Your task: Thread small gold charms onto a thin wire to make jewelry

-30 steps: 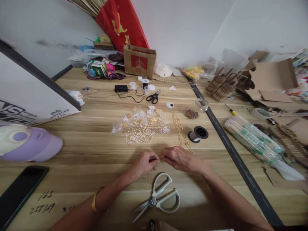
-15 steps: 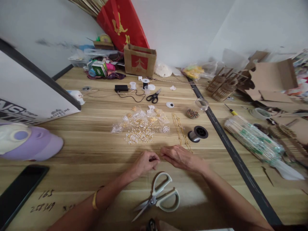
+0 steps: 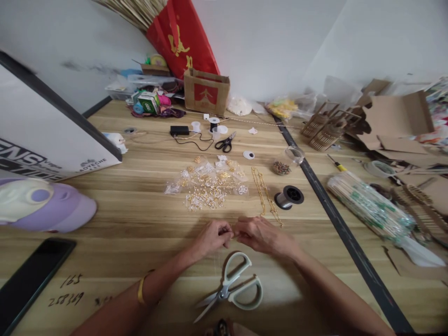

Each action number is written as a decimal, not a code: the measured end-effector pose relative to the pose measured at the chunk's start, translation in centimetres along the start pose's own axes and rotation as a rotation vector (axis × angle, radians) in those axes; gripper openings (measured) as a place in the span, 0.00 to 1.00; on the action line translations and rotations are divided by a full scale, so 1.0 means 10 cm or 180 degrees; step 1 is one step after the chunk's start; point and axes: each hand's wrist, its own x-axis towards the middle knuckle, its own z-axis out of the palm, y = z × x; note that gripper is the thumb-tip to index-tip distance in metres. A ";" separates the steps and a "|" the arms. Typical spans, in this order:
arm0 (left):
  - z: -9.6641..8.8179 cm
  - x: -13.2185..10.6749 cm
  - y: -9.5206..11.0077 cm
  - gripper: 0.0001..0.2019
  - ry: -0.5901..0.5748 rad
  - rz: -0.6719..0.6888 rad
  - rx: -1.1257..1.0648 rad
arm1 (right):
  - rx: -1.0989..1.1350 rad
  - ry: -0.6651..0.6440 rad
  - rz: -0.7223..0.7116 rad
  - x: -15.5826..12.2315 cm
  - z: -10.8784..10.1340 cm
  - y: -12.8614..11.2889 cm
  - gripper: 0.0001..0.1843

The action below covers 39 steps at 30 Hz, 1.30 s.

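Observation:
My left hand and my right hand rest on the wooden table, fingertips meeting in a pinch over something too small to make out. Just beyond them lies a pile of small gold findings and clear bags. A gold chain runs from near my right hand toward the back. A spool of clear thread lies right of the chain. Grey-handled scissors lie just in front of my hands.
A black phone and a purple cap lie at the left, beside a white board. Black scissors, a bead jar, a brown paper bag and a packet of sticks lie farther off.
My hands have stayed together, shifting only slightly as my right fingers closed in on the left. The view has tilted a little.

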 end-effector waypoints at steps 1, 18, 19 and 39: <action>0.00 0.00 -0.01 0.07 0.0006 0.0013 -0.0021 | 0.0055 0.0002 0.0023 0.03 0.03 0.02 0.07; -0.03 -0.02 0.06 0.06 -0.0003 0.0102 -0.0034 | 0.1470 0.0766 0.0340 -0.03 0.45 0.15 0.05; -0.03 -0.02 0.06 0.06 -0.0003 0.0110 -0.0037 | 0.1519 0.0804 0.0371 -0.03 0.46 0.15 0.05; -0.02 0.03 0.01 0.03 -0.0208 -0.0306 -0.0665 | 0.1197 0.1097 -0.0075 -0.07 0.55 0.00 0.06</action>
